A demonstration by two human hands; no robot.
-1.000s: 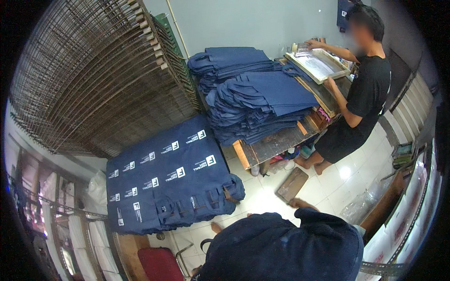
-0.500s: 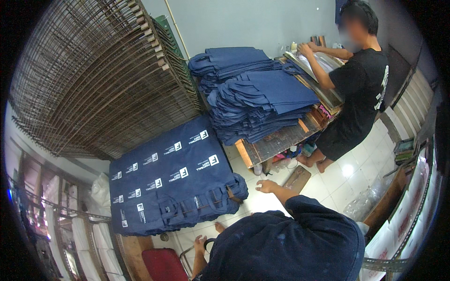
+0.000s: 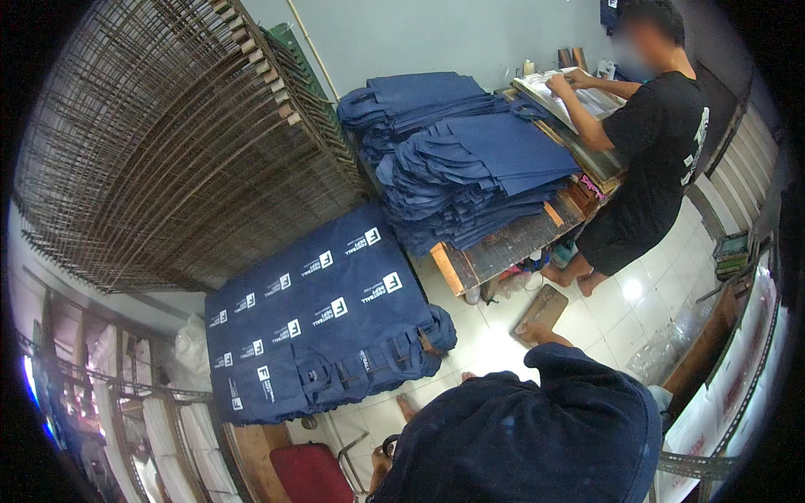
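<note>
My left hand (image 3: 381,461) hangs low beside the red chair, its fingers curled in. A small dark loop (image 3: 391,444) shows against it; I cannot make out what it is. On the other side of my body, my right hand (image 3: 532,335) is open with nothing in it. It appears in front of a brown wooden block (image 3: 545,308) on the floor; whether they touch is unclear. Ahead on the left, dark blue cloth bags with white prints (image 3: 310,310) cover a wide surface in rows, their handles bunched along the near edge.
Stacks of blue bags (image 3: 470,168) lie on a wooden table (image 3: 503,260). At its right end, a co-worker (image 3: 650,142) in black bends over a framed screen (image 3: 579,101). A tall wire drying rack (image 3: 193,142) stands left. A red chair (image 3: 310,474) is close by.
My right hand has moved right and slightly nearer, from beside the wooden block to in front of it. My left hand is lower and farther right. The view has shifted slightly.
</note>
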